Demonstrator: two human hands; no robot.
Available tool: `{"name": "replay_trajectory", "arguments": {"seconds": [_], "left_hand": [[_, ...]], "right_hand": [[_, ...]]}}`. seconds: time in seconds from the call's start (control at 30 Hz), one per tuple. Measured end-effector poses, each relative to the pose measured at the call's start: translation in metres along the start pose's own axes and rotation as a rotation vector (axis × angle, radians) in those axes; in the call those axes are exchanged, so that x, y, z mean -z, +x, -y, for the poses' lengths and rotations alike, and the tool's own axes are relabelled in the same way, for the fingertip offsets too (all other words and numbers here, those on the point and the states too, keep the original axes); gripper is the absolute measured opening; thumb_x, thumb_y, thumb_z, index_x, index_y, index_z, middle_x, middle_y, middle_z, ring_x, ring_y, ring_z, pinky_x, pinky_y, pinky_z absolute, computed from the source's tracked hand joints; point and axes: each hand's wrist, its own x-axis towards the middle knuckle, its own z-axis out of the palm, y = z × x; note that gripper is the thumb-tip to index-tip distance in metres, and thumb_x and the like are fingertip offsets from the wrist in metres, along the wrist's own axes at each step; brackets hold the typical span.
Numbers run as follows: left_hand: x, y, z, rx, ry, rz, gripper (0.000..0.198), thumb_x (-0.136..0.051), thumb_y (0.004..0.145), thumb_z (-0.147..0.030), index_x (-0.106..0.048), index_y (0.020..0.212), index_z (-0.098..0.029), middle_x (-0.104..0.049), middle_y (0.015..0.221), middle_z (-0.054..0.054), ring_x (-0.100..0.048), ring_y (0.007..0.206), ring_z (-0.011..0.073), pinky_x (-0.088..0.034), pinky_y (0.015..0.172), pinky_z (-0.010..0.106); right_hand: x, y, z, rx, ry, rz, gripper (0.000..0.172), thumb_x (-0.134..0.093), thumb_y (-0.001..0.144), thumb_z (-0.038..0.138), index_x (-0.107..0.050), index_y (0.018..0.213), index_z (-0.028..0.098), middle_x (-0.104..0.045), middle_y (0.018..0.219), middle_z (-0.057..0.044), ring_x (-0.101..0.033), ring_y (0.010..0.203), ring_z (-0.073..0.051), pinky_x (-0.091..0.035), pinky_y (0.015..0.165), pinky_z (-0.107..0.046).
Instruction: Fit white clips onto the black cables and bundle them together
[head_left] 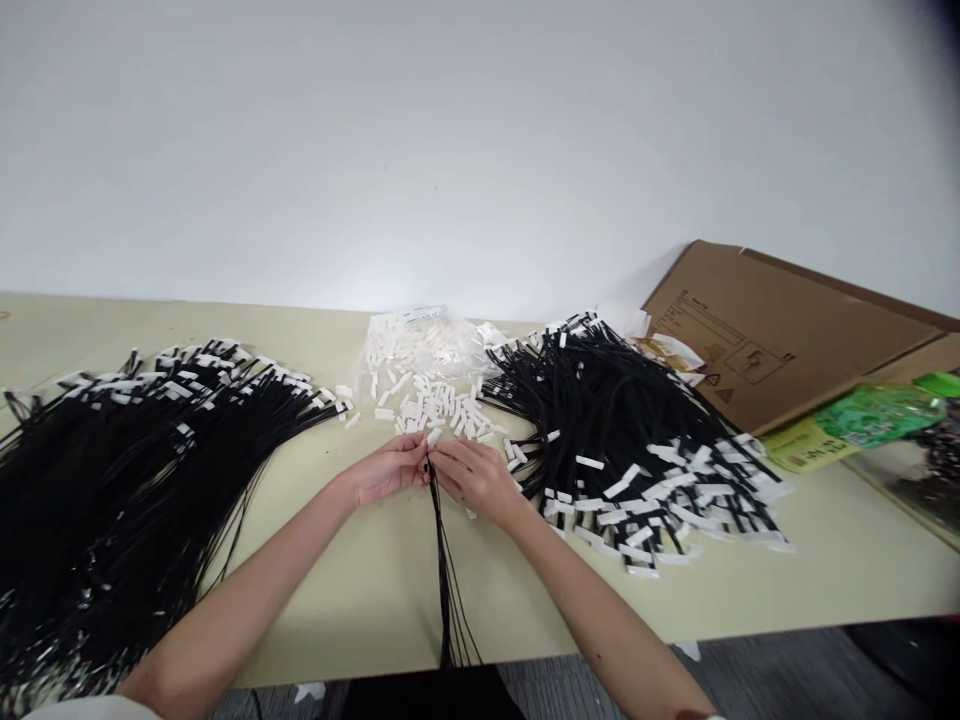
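Note:
Close together at the middle of the table, my left hand [396, 467] and my right hand [474, 475] both have their fingers closed at the top of a thin bundle of black cables [444, 570]. A small white connector [433, 437] shows at the fingertips, at the cable end. From there the cables hang down over the table's front edge. Just beyond my hands lies a heap of loose white connectors [439, 402], spilling from a clear plastic bag [424, 345]. Fingers hide exactly how the connector and cable ends meet.
A large pile of black cables [142, 470] with white ends covers the left side. Another pile [592, 400] lies right of my hands. Farther right are an open cardboard box [750, 330] and a green plastic packet [862, 415]. A white wall [450, 150] stands behind the table [360, 600].

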Motion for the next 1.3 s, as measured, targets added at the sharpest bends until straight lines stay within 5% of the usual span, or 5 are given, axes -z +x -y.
{"name": "replay_trajectory", "arguments": {"seconds": [0.37,0.5,0.67,0.97,1.3], "left_hand": [[0.002,0.003,-0.003,-0.04,0.019,-0.006,0.014,-0.061,0.076,-0.027,-0.058,0.078,-0.013,-0.056,0.068,0.002,-0.05,0.056,0.0077,-0.037,0.052,0.019],[0.001,0.003,-0.003,-0.062,-0.002,-0.077,0.015,-0.064,0.074,-0.027,-0.058,0.078,-0.013,-0.056,0.069,0.002,-0.051,0.057,0.0079,-0.039,0.054,0.019],[0.001,0.004,-0.003,-0.064,-0.007,-0.099,0.017,-0.065,0.072,-0.027,-0.057,0.074,-0.013,-0.056,0.066,0.001,-0.05,0.056,0.0071,-0.038,0.052,0.018],[-0.003,0.004,-0.004,-0.054,-0.009,-0.109,0.018,-0.067,0.07,-0.027,-0.056,0.072,-0.013,-0.056,0.064,0.001,-0.05,0.055,0.0077,-0.037,0.05,0.018],[0.002,0.005,-0.004,-0.053,-0.087,-0.12,0.017,-0.067,0.07,-0.026,-0.057,0.072,-0.012,-0.055,0.062,0.0,-0.05,0.054,0.0069,-0.036,0.049,0.016]], "right_hand": [[0.004,0.011,0.011,-0.489,0.591,-0.203,0.024,-0.038,0.088,0.02,-0.058,0.101,0.022,-0.063,0.104,-0.004,-0.057,0.1,-0.015,-0.044,0.092,-0.032],[0.005,0.015,0.009,-0.718,0.831,-0.284,0.023,-0.043,0.087,0.03,-0.062,0.093,0.018,-0.066,0.094,-0.006,-0.061,0.091,-0.016,-0.048,0.086,-0.033],[0.019,0.018,-0.007,-0.931,1.185,-0.647,0.023,-0.052,0.082,0.038,-0.058,0.079,0.016,-0.061,0.071,-0.001,-0.062,0.072,-0.014,-0.052,0.075,-0.035],[0.054,0.01,-0.039,-1.073,0.876,-1.033,0.025,-0.06,0.074,0.039,-0.061,0.087,0.017,-0.043,0.064,0.005,-0.035,0.046,-0.002,-0.025,0.039,-0.015],[0.014,0.003,0.0,-0.416,-0.04,-0.442,0.013,-0.054,0.08,0.017,-0.066,0.084,0.018,-0.049,0.058,0.0,-0.044,0.054,-0.011,-0.036,0.053,-0.024]]}}
